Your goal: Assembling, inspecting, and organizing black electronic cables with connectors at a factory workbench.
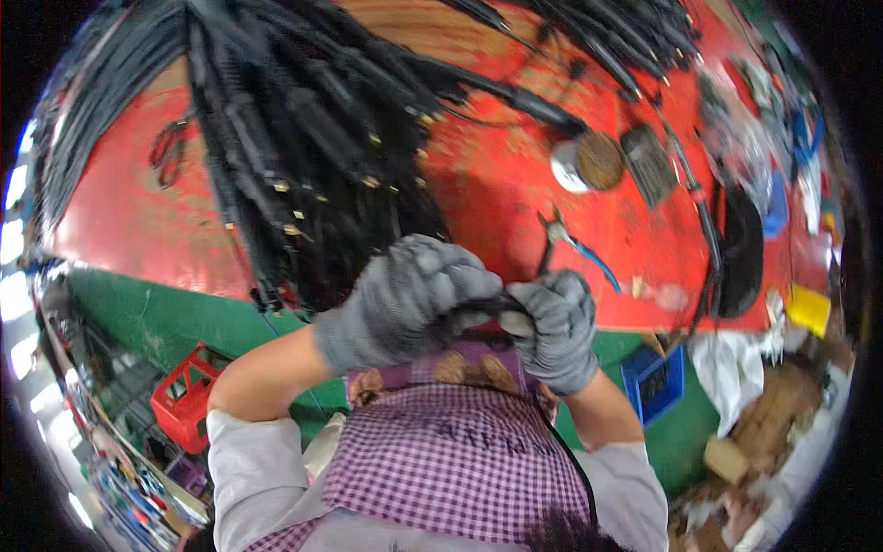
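Both my hands wear grey knit gloves and are close together at the table's front edge, above my checked apron. My left hand (405, 294) is closed around a black cable (490, 305), and my right hand (558, 329) pinches the same cable just beside it. The cable's ends are mostly hidden by the gloves, and motion blurs the details. Left of and beyond my hands lies a large bundle of black cables (303, 138) with brass-coloured metal tips. A pair of pliers (594, 262) with a blue handle rests just beyond my right hand.
The red table (120, 216) also bears a round brown-topped container (600, 162), a dark rectangular block (649, 166), more black cables (607, 37) and clear plastic bags (736, 129). Below it are a red crate (179, 396) and a blue bin (676, 391).
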### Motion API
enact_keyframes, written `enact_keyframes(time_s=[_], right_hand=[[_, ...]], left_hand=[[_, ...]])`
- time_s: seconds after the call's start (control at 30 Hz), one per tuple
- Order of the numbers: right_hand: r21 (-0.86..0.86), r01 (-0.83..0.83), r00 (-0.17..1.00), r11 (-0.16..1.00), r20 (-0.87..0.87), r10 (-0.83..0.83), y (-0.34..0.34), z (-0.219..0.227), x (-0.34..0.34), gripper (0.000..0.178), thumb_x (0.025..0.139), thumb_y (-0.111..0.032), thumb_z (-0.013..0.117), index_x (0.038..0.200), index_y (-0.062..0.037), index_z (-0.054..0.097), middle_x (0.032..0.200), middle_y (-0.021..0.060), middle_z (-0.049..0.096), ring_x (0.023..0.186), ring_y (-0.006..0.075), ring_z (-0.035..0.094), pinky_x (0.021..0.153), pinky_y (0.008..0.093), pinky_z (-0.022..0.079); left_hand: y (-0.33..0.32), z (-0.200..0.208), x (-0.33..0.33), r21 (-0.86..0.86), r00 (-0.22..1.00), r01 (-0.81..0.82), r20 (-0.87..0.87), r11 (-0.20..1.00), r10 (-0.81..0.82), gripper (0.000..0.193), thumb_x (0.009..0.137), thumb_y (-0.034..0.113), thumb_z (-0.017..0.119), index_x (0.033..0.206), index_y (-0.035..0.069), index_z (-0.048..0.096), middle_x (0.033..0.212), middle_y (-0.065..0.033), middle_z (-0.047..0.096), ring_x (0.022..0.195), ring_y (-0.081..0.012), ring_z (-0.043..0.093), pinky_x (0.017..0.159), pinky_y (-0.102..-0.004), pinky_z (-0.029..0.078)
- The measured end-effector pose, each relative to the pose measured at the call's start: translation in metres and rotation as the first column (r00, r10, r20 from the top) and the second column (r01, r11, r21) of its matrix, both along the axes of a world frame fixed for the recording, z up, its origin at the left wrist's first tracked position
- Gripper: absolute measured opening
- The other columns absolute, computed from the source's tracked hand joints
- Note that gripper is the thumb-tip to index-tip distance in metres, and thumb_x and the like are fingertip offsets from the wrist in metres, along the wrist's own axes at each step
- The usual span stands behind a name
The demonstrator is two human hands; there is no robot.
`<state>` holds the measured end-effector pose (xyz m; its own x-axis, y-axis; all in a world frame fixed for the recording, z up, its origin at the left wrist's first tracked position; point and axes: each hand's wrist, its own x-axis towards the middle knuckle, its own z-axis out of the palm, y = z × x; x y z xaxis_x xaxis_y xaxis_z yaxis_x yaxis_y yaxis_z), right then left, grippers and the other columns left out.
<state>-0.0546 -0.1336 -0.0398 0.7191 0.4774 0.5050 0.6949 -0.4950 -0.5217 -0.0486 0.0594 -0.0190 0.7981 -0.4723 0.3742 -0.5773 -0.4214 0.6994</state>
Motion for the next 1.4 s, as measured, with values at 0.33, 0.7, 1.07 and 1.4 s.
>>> enact_keyframes(time_s=[0.33,0.7,1.07,1.4], right_hand=[[0.045,-0.081,0.993,0.996,-0.083,0.085,-0.01,0.001,-0.001,0.033,0.059,-0.02,0.071,0.084,-0.0056,0.055,0.065,0.0045,0.054,0.055,0.022,0.052,0.045,0.0338,0.039],[-0.007,-0.141,0.981,0.99,-0.135,0.138,-0.009,0.004,0.0,0.037,0.061,-0.022,0.071,0.089,-0.0048,0.053,0.065,0.0063,0.055,0.055,0.0238,0.051,0.051,0.0352,0.038],[-0.049,-0.122,0.991,0.991,-0.054,0.119,-0.009,0.005,0.002,0.035,0.058,-0.025,0.072,0.082,-0.0072,0.054,0.07,0.0037,0.052,0.059,0.0197,0.052,0.048,0.0318,0.039],[-0.032,-0.15,0.987,0.988,-0.066,0.148,-0.009,0.002,-0.001,0.034,0.061,-0.024,0.07,0.085,-0.0062,0.054,0.07,0.0041,0.052,0.058,0.0199,0.052,0.047,0.0322,0.039]], left_hand=[[0.0,0.004,-0.003,-0.141,0.916,0.0,-0.396,0.99,-0.057,0.026,0.072,0.011,0.062,0.097,0.004,0.057,0.084,-0.0077,0.058,0.078,-0.0228,0.057,0.067,-0.0296,0.047],[0.003,0.008,0.01,0.197,0.901,0.238,-0.41,0.951,-0.141,0.021,0.081,0.019,0.051,0.096,0.006,0.057,0.081,-0.0079,0.058,0.077,-0.0253,0.055,0.07,-0.0334,0.042],[0.003,-0.004,0.009,-0.005,0.986,0.124,-0.109,0.992,-0.124,0.013,0.075,0.012,0.059,0.086,0.007,0.059,0.073,-0.0056,0.056,0.069,-0.0222,0.055,0.062,-0.0321,0.044],[0.004,0.01,0.001,0.163,0.972,0.099,-0.228,0.982,-0.06,0.026,0.074,0.025,0.058,0.096,0.01,0.059,0.076,-0.005,0.058,0.074,-0.0217,0.055,0.072,-0.0328,0.041]])
